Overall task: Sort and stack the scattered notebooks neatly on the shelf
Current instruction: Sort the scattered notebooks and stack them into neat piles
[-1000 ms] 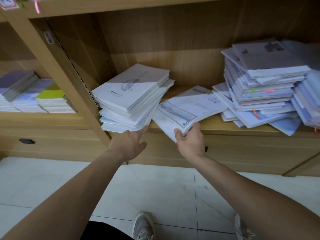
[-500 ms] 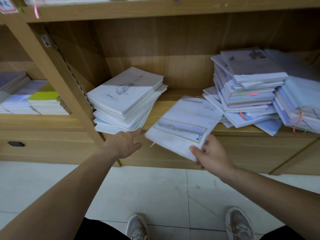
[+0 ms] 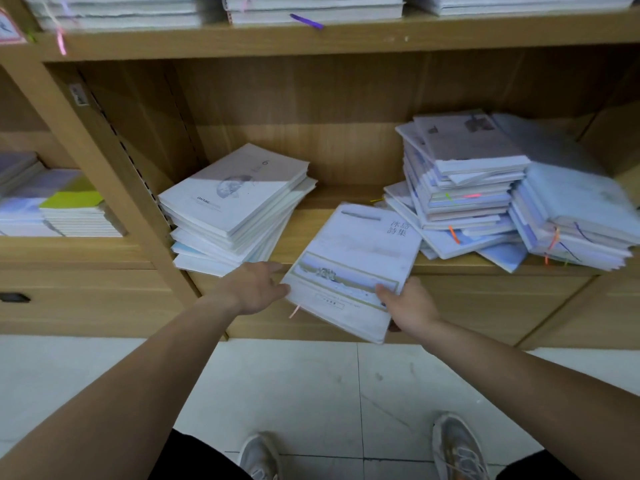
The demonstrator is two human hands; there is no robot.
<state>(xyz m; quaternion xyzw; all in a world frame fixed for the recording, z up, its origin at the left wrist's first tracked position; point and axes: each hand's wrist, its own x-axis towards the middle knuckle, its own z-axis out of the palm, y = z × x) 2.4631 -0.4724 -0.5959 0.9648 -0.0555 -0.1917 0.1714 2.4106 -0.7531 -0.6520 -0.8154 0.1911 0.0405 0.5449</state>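
A pale blue-white notebook (image 3: 353, 265) with a picture band near its lower edge hangs tilted in front of the wooden shelf (image 3: 346, 199). My right hand (image 3: 410, 306) grips its near right corner, thumb on the cover. My left hand (image 3: 254, 287) touches the notebook's left edge with its fingertips, fingers loosely extended. A leaning stack of white notebooks (image 3: 232, 206) lies on the shelf at the left. An untidy heap of bluish notebooks (image 3: 464, 188) with coloured ribbons sits at the right, and another pile (image 3: 575, 220) lies further right.
The shelf above carries rows of stacked books (image 3: 311, 8). The left bay holds neat stacks, one with a yellow-green cover (image 3: 72, 199). An upright wooden divider (image 3: 114, 188) separates the bays. Cabinet fronts lie under the shelf, then white floor tiles and my shoes (image 3: 457, 445).
My right hand has pulled the notebook off the shelf toward me and turned it more upright. My left hand has left the white stack's base and come to the notebook's left edge.
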